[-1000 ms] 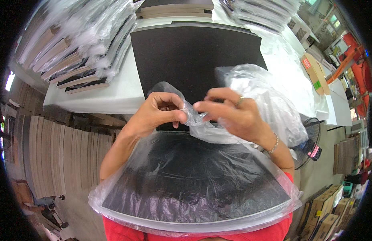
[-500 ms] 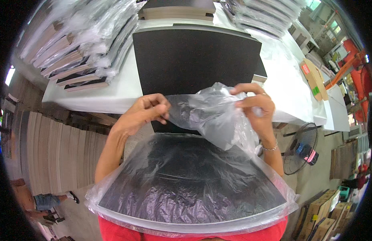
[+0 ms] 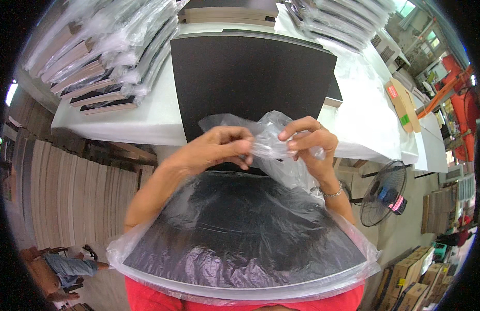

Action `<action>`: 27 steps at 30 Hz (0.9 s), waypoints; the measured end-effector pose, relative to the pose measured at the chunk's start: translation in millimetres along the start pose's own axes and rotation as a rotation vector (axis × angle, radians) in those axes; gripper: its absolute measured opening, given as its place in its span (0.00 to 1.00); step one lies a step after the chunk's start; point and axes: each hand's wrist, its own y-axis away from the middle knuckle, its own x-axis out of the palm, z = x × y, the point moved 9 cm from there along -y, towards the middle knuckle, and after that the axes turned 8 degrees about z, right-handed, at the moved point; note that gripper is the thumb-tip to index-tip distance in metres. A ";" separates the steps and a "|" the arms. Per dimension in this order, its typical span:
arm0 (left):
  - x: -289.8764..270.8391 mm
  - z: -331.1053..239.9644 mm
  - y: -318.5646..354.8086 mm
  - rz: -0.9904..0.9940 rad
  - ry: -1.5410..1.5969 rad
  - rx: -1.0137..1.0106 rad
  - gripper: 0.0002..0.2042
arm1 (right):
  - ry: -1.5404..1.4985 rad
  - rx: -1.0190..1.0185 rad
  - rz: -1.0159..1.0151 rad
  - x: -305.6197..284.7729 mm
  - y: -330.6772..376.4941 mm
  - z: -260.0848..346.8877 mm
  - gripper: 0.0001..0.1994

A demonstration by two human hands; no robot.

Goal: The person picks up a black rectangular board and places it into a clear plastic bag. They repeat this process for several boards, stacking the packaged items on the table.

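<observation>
A black board (image 3: 245, 228) inside a clear plastic bag (image 3: 115, 254) lies close against my body. Over its far edge, my two hands hold bunched clear plastic film (image 3: 273, 124); I cannot tell whether it belongs to the same bag. My left hand (image 3: 222, 149) pinches the film's left part between thumb and fingers. My right hand (image 3: 313, 145) grips the bunched right part with bent fingers, and a chain bracelet circles that wrist. Just beyond the hands, a bare black board (image 3: 250, 78) leans at the table's edge, its lower part hidden by film and hands.
The table (image 3: 131, 124) has a white cover. Stacks of plastic-wrapped boards (image 3: 105, 67) stand at left and another wrapped stack (image 3: 343, 20) at far right. A fan (image 3: 387, 194) is right of me, cartons (image 3: 405, 274) at lower right, upright boards (image 3: 77, 192) at left.
My left hand has moved right, closer to my right hand. The film, stretched between the hands before, is now bunched together. The right hand has shifted slightly left and nearer.
</observation>
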 end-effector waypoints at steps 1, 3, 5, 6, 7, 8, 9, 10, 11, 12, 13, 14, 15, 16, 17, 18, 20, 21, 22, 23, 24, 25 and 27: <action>-15.7 1.2 10.2 -0.059 -0.026 -0.003 0.18 | -0.070 0.053 0.011 -8.3 8.1 -4.4 0.08; -68.0 15.5 41.2 -0.246 -0.138 -0.041 0.20 | -0.086 0.132 -0.071 -40.0 29.6 -4.0 0.04; -134.1 27.7 88.9 -0.510 -0.411 -0.241 0.22 | 0.004 0.185 -0.207 -86.3 49.7 5.3 0.02; -152.7 27.9 109.5 -0.646 -0.590 -0.421 0.23 | 0.106 0.273 -0.233 -87.0 50.1 2.1 0.03; -155.1 2.1 110.0 -0.776 -0.824 -0.262 0.24 | 0.208 0.359 -0.258 -85.1 47.6 1.4 0.03; -143.3 -28.2 107.4 -0.897 -1.050 -0.095 0.25 | 0.312 0.451 -0.279 -81.2 45.4 -1.3 0.04; -119.5 -59.3 104.3 -1.006 -1.277 0.083 0.26 | 0.416 0.465 -0.181 -67.4 35.5 -2.9 0.06; -73.8 -89.6 77.9 -0.881 -1.382 0.264 0.25 | 0.462 0.420 -0.074 -50.4 21.5 0.1 0.06; -23.4 -112.9 53.3 -0.760 -1.479 0.444 0.23 | 0.431 0.411 -0.072 -40.5 12.8 -1.5 0.06; 2.4 -104.3 34.6 -0.623 -1.503 0.449 0.20 | 0.397 0.396 -0.059 -29.1 2.6 -2.6 0.06; 12.5 -93.8 25.0 -0.494 -1.489 0.431 0.17 | 0.354 0.478 -0.084 -21.7 -4.5 -8.7 0.07; 19.5 -80.3 14.4 -0.364 -1.459 0.407 0.14 | 0.314 0.563 -0.111 -15.0 -9.6 -17.2 0.08; 15.3 -65.6 1.2 -0.241 -1.395 0.366 0.13 | 0.279 0.643 -0.146 -15.3 -10.7 -22.8 0.09; 12.8 -55.4 -8.0 -0.121 -1.329 0.324 0.11 | 0.174 0.645 0.174 10.6 -14.5 -28.9 0.11; -2.8 -59.7 -12.6 -0.140 -1.109 0.309 0.10 | 0.075 0.642 0.479 29.4 -7.0 -30.3 0.12; -21.5 -61.9 -10.0 -0.162 -0.889 0.283 0.09 | -0.034 0.628 0.787 47.2 9.4 -27.0 0.14; -44.9 -55.1 -5.8 -0.148 -0.215 0.213 0.09 | -0.189 0.465 0.763 29.0 39.0 -33.4 0.19; -51.9 -45.7 2.2 -0.207 0.000 0.183 0.10 | -0.170 0.348 0.622 6.8 54.9 -49.9 0.21; -55.0 -40.4 0.2 -0.194 0.228 0.149 0.12 | -0.086 0.276 0.447 -20.6 73.7 -50.9 0.24; -63.6 -19.2 0.3 -0.022 0.389 0.107 0.14 | -0.355 0.460 0.220 -37.1 82.6 -74.7 0.25; -72.6 1.4 2.4 0.153 0.543 0.036 0.18 | -0.695 0.582 -0.123 -55.6 95.6 -93.8 0.27; -84.8 11.3 9.1 0.079 0.615 0.037 0.18 | -0.945 0.601 -0.481 -73.2 113.5 -111.7 0.28; -115.5 15.6 21.9 -0.154 0.621 0.152 0.18 | -1.181 0.719 -0.311 -49.2 102.1 -104.3 0.29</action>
